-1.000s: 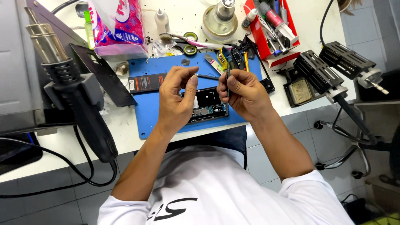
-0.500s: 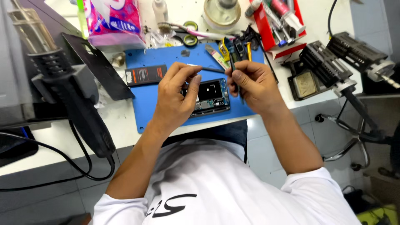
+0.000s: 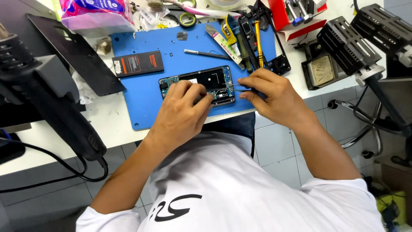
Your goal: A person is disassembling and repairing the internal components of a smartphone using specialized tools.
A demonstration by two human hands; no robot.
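— Two hands over one wide blue mat; what lies on it?

— An opened phone lies flat near the mat's front edge, its insides showing. The left hand rests on its front left part, fingers curled down and pressing it still. A black battery lies apart to the left, and a black pen-like tool lies behind the phone.

— And the right hand?

— Its fingers are pinched narrow on thin tweezers, with the tips at the phone's right edge. What they grip, if anything, is too small to tell.

— Which step, then?

— I judge it to be fine work on a small part inside the frame. The next move calls for a steady pinch and a short, careful motion, with the left hand holding the phone firm so nothing slips
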